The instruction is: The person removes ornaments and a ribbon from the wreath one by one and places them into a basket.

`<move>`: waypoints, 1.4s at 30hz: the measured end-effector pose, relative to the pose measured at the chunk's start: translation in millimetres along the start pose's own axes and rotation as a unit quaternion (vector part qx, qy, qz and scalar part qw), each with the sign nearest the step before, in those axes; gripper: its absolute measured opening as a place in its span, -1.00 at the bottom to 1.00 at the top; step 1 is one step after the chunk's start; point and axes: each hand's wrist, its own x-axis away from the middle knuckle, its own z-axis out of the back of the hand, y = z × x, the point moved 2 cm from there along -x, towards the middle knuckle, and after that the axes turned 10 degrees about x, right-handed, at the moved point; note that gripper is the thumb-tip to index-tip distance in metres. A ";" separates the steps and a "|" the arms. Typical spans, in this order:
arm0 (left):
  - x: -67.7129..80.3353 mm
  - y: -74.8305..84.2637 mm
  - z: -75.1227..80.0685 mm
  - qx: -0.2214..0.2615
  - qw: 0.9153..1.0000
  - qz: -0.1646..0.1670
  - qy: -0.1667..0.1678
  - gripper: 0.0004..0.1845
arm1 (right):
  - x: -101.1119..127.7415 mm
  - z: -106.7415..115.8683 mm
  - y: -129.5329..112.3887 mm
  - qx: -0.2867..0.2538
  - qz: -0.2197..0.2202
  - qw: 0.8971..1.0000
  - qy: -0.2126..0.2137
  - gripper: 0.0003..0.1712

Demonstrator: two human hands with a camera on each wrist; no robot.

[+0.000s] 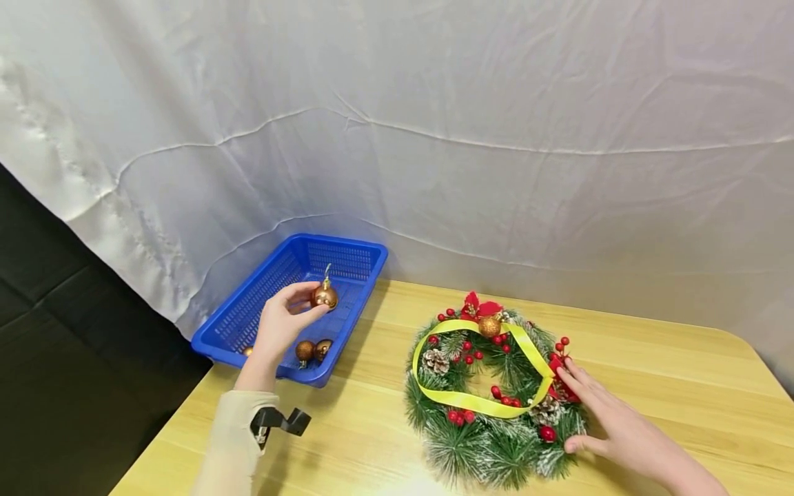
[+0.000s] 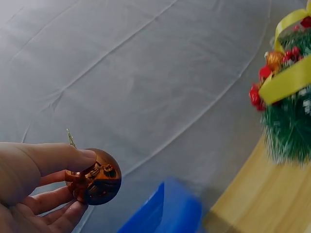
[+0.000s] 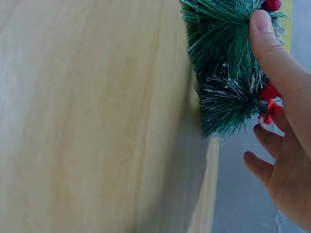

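1 copper bauble (image 1: 489,326) already on the wreath (image 1: 490,441), another (image 1: 324,295) pinched in left hand (image 1: 282,324) above blue basket (image 1: 231,324) (3 left inside), right hand (image 1: 611,424) flat, steadying wreath.

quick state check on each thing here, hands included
left hand: pinches a gold bauble
gold bauble: lifted above the basket
blue basket: on the table, holds more baubles
wreath: flat on the table
right hand: fingers rest on the wreath
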 end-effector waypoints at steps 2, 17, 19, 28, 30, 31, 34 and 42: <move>2.5 -4.0 7.1 -0.008 1.000 0.010 0.006 -0.51 | 0.1 -0.5 0.0 0.000 0.000 1.000 0.000 0.17; -3.0 -23.9 48.6 -0.062 0.996 0.036 0.045 -0.49 | -0.3 -1.0 1.1 -0.013 0.002 1.000 -0.006 0.18; -3.8 -27.1 53.6 -0.079 0.995 0.041 0.042 -0.48 | -0.3 -1.1 1.4 -0.011 0.003 1.000 -0.008 0.18; -6.4 -34.6 69.2 -0.165 0.985 0.055 -0.012 -0.50 | -0.7 -0.6 0.6 -0.020 0.001 1.000 -0.007 0.18; -7.1 -34.4 70.5 -0.171 0.983 0.058 -0.022 -0.50 | -0.8 -0.2 0.3 -0.027 -0.001 1.000 -0.008 0.17; -7.7 -34.9 71.0 -0.172 0.983 0.060 -0.027 -0.50 | -0.7 0.0 0.3 -0.028 -0.002 1.000 -0.010 0.17; -9.2 -37.2 72.1 -0.167 0.983 0.067 -0.043 -0.49 | -0.3 0.1 0.1 -0.028 -0.003 1.000 -0.013 0.17; -10.0 -39.2 70.2 -0.200 0.977 0.052 -0.047 -0.54 | 0.3 0.3 0.0 -0.028 -0.003 1.000 -0.013 0.16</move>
